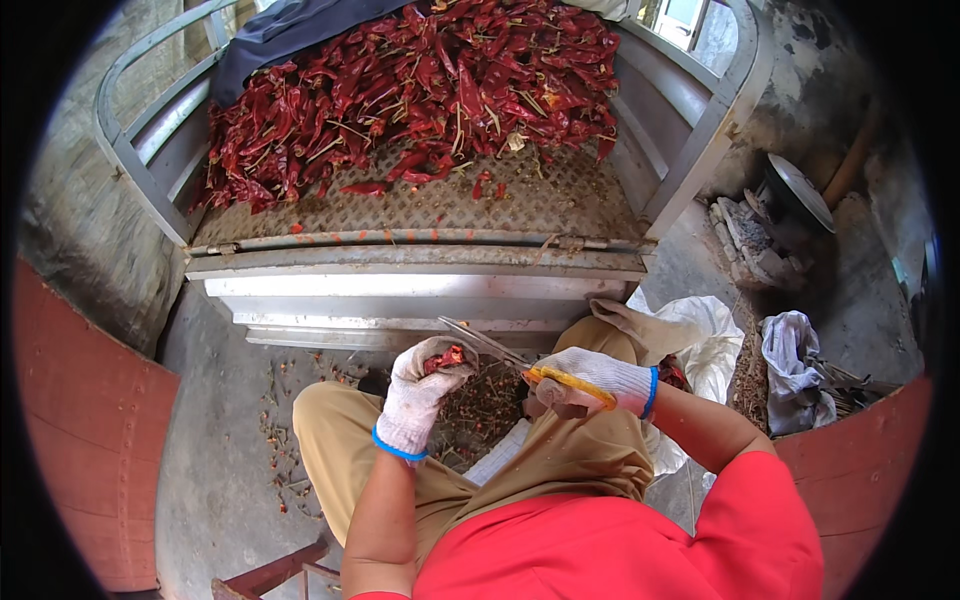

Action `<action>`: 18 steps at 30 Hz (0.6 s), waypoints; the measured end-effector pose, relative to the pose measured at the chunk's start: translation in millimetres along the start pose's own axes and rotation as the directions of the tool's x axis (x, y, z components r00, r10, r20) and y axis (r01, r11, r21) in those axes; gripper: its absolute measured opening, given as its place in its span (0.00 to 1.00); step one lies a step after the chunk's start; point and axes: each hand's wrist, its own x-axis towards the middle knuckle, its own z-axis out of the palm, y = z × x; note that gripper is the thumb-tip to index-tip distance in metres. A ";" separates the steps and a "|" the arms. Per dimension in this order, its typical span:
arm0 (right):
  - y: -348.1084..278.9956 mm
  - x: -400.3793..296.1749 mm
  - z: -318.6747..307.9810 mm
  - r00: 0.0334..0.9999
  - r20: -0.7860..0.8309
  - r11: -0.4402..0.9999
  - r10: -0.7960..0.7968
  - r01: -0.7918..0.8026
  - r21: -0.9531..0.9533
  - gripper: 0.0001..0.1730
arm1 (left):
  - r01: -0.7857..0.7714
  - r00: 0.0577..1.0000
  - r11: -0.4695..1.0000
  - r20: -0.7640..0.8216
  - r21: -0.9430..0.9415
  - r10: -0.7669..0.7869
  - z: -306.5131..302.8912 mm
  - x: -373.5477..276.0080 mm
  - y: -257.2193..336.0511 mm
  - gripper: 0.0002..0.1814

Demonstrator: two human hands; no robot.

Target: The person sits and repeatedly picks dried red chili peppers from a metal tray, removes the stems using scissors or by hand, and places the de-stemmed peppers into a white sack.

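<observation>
My left hand [426, 386], in a white knit glove with a blue cuff, is closed around a dried red chili pepper [444, 359]. Most of the pepper is hidden by the fingers. In my right hand [592, 375], gloved alike, are scissors [571, 381] with yellow handles. Their metal blades point up and left, just above my left hand, and look nearly closed. Beyond both hands, a large heap of dried red chili peppers [420, 90] lies on the cargo bed [525, 199], many with pale stems.
The bed's lowered metal tailgate [420, 289] hangs in front of my knees. Stem scraps [480, 412] litter the concrete floor between my legs. White woven sacks [709, 337] lie at the right. Red door panels [94, 427] flank both sides. Part of a stool [274, 570] shows lower left.
</observation>
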 end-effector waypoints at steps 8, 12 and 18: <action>-20.4 -4.2 -8.1 0.985 -0.160 0.812 0.060 -0.141 -0.567 0.31 | -0.005 0.997 0.991 -0.081 -0.135 -0.006 -3.3 0.5 -5.1 0.14; -16.2 -10.6 -20.2 0.989 -0.064 0.935 0.134 -0.148 -0.324 0.31 | -0.143 0.975 0.946 -0.207 -0.292 0.083 -5.1 9.5 -9.7 0.13; -48.9 22.3 -73.1 0.775 -0.611 0.450 -0.162 -0.493 -0.744 0.26 | -0.232 0.963 0.856 -0.231 -0.462 0.136 -17.3 11.6 -6.4 0.13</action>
